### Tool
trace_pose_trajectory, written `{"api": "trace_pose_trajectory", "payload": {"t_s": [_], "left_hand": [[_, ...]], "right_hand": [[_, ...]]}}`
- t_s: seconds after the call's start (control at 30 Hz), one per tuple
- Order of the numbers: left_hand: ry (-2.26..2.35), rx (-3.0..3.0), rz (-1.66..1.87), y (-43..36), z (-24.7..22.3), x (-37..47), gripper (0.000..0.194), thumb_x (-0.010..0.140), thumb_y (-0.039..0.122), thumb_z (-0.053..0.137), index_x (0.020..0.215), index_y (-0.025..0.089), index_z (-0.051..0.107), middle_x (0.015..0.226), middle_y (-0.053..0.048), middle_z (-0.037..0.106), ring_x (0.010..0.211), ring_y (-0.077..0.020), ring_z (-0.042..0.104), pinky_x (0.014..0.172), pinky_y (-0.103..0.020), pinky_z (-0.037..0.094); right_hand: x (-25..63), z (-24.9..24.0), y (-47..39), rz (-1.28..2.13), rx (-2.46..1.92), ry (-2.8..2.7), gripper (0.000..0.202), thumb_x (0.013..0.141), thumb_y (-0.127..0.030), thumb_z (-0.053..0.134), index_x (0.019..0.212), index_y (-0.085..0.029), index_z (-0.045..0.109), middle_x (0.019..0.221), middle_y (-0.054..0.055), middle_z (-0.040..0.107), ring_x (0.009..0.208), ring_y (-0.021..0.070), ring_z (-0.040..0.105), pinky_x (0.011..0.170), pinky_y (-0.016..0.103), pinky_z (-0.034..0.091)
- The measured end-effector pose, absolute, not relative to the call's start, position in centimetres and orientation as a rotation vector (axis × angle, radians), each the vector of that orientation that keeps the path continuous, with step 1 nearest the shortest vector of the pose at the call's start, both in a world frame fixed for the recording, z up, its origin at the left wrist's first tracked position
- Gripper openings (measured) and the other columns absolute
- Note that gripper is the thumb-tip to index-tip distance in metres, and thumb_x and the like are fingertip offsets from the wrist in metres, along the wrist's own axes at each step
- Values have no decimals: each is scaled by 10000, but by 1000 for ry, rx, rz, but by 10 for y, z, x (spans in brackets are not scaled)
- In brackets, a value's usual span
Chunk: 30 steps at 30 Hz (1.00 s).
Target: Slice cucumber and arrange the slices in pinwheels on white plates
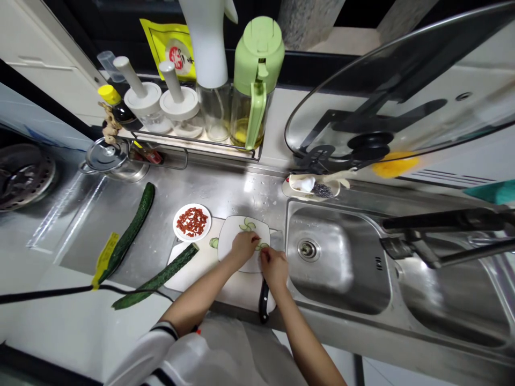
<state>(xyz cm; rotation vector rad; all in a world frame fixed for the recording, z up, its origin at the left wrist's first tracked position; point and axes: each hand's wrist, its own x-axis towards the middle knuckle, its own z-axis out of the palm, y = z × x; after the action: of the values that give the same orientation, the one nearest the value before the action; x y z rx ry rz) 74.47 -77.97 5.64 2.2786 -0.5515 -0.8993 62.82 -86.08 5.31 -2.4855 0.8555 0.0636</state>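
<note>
A white square plate [228, 228] lies on a pale cutting board [233, 287], with thin cucumber slices [247, 223] near its far edge. My left hand [243, 246] is over the plate, fingers pinched; a hint of red shows at the tips, too small to name. Close beside it, my right hand [275, 268] has its fingers closed at a cucumber slice [262, 246]. Below my right hand, a knife's black handle [264, 301] points toward me. Left of the plate are a cucumber piece [214, 243] and a white dish [176, 220] of red goji berries [192, 222].
A cut cucumber [161, 276] rests partly on the board, and a whole cucumber [132, 230] lies farther left near a black cord [44, 294]. The double sink [338, 257] is on the right. A rack [193, 140] holds jars and an oil jug [257, 86]; a glass lid [402, 91] stands at right.
</note>
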Motion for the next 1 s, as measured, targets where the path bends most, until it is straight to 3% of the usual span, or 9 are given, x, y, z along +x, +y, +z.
{"api": "trace_pose_trajectory", "payload": {"t_s": [0.3,0.6,0.77,1.0], "left_hand": [[-478,2292,-921,-782,61,740,175,837,247,527,915,201,678,966,-70,667,936,-209,566,837,-297,399],[-495,2344,-853,-780,59,733,204,880,249,490,1038,212,614,1002,-74,616,925,-194,546,801,-278,389],[-554,2372,-834,-779,60,734,188,896,258,467,998,214,618,1022,-71,595,906,-186,545,766,-269,388],[-627,2379,-813,-778,54,734,227,910,281,439,937,195,647,976,-75,598,900,-189,539,769,-276,389]], "right_hand": [[634,62,-856,166,-2617,909,217,869,-254,458,906,-213,668,829,72,665,891,206,531,639,281,290],[635,64,-850,219,-2649,913,172,870,-262,491,942,-217,641,877,82,658,952,233,512,653,294,289],[633,62,-848,201,-2654,900,203,885,-268,467,971,-208,641,834,83,656,942,233,518,649,296,292],[633,69,-844,166,-2695,915,214,871,-236,481,998,-205,651,938,93,650,963,255,490,652,307,282]]}}
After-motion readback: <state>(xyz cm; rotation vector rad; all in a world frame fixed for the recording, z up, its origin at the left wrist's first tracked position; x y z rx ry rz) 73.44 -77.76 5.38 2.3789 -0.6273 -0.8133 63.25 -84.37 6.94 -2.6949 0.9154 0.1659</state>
